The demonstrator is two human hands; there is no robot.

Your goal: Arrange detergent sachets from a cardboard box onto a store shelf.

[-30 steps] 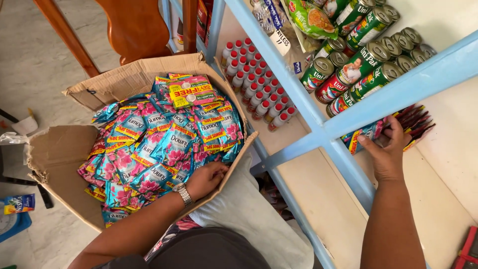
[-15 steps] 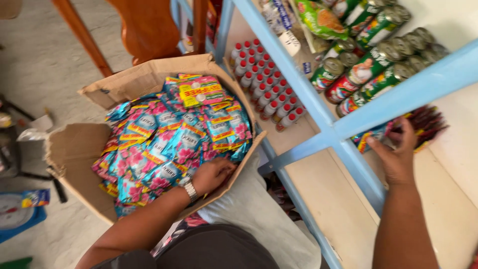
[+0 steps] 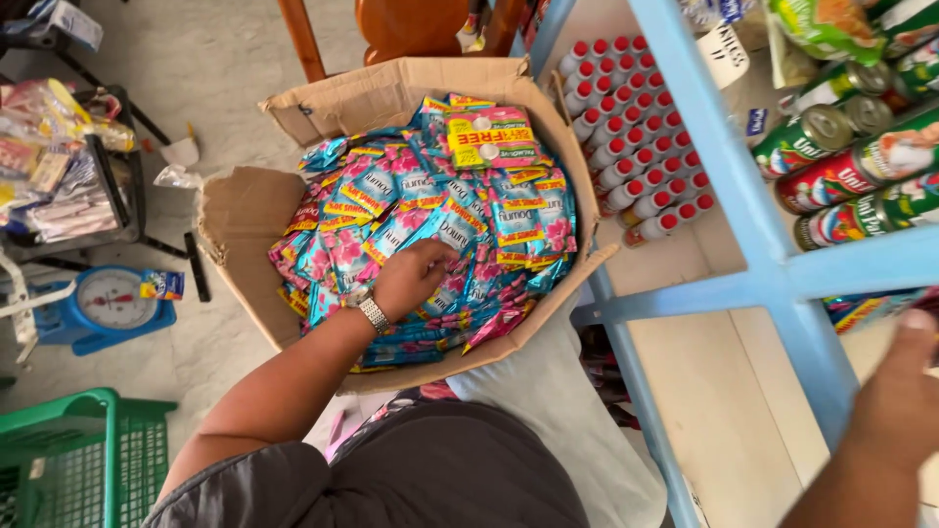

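Here, your left hand (image 3: pixel 416 277) is down in the cardboard box (image 3: pixel 381 98), fingers curled onto the heap of pink and blue sachets (image 3: pixel 460 220) near the middle of the pile, gripping at the packets there; a metal wristwatch (image 3: pixel 372 313) sits on that wrist. The box rests on your lap, tight against the blue shelf frame (image 3: pixel 773 284). Your right hand (image 3: pixel 905 391) is raised beside the shelf's upright, just below a few sachets (image 3: pixel 866 311) lying on the shelf; whether it holds anything I cannot tell. Red-capped bottles (image 3: pixel 636 137) and green and red tins (image 3: pixel 851 166) fill the shelf above. A blue weighing scale (image 3: pixel 108 308) stands on the floor, left of the box.
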